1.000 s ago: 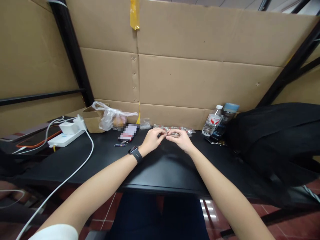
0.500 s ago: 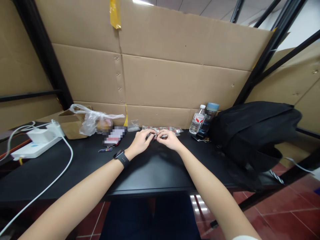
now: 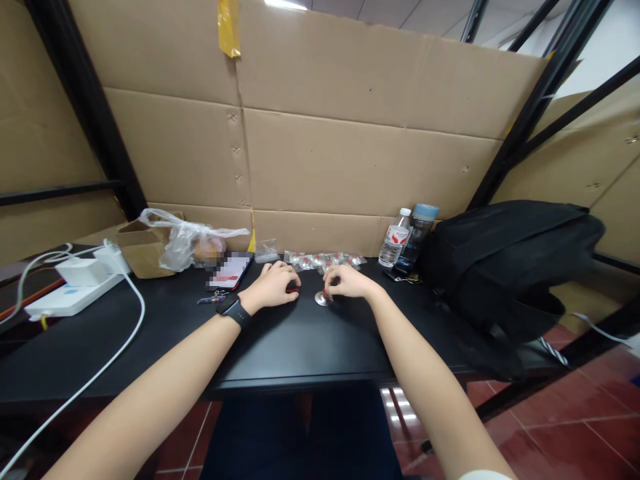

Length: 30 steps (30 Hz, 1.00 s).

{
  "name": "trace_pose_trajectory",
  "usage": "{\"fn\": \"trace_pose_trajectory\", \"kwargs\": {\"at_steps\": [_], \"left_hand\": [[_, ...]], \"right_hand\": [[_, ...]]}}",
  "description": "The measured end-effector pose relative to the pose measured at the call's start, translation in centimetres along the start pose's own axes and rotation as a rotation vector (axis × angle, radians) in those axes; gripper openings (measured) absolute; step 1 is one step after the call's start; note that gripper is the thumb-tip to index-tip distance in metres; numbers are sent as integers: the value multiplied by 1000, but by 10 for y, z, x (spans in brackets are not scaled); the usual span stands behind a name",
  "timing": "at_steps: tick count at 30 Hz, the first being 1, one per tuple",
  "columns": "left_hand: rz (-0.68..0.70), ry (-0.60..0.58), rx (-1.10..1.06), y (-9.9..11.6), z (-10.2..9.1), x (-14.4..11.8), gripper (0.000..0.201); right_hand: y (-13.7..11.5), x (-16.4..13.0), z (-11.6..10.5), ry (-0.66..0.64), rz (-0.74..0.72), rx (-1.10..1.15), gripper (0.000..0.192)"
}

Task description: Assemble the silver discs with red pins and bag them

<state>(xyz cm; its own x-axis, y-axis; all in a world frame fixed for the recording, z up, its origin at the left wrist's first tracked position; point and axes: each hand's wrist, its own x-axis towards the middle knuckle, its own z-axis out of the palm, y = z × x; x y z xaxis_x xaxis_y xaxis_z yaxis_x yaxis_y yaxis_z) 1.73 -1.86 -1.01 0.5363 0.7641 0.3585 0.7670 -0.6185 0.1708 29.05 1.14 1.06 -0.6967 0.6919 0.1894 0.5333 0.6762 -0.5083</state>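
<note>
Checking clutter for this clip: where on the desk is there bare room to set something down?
Bare: the desk front, between the two forearms, and between the white cable and left hand. Crowded: the back edge, with box, bag, small packets, bottles; the backpack fills the right.

Your black surface (image 3: 300, 347) carries, at far left, a white power strip (image 3: 70, 293) with a charger and trailing cable. A clear plastic bag (image 3: 185, 240) lies against an open carton (image 3: 140, 250). At right, two bottles (image 3: 407, 237) stand just beside a black backpack (image 3: 510, 267). Cardboard wall (image 3: 350, 153) behind.
</note>
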Motion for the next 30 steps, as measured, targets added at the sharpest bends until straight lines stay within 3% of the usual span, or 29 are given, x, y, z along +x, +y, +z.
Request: {"fn": "trace_pose_trajectory", "kwargs": {"at_steps": [2,5,14,18,21,26,30], "left_hand": [[-6,-52,14,-8,2,-1,12],[-31,-69,10,-13,8,0,10],[-33,76,-56,-1,6,2,10],[-32,141,-119,4,0,4,8],[-71,207,-185,11,-5,5,10],[-144,289,-276,21,-11,6,16],[-148,365,-381,22,-9,7,14]], "right_hand": [[7,-6,-7,-76,109,-33,23],[19,-14,-17,-89,302,-95,56],[36,-20,-24,-38,450,-155,48],[33,-21,-24,68,387,-115,44],[22,-16,-19,196,263,56,44],[-13,3,8,372,-28,462,48],[-35,16,31,419,-71,635,47]]}}
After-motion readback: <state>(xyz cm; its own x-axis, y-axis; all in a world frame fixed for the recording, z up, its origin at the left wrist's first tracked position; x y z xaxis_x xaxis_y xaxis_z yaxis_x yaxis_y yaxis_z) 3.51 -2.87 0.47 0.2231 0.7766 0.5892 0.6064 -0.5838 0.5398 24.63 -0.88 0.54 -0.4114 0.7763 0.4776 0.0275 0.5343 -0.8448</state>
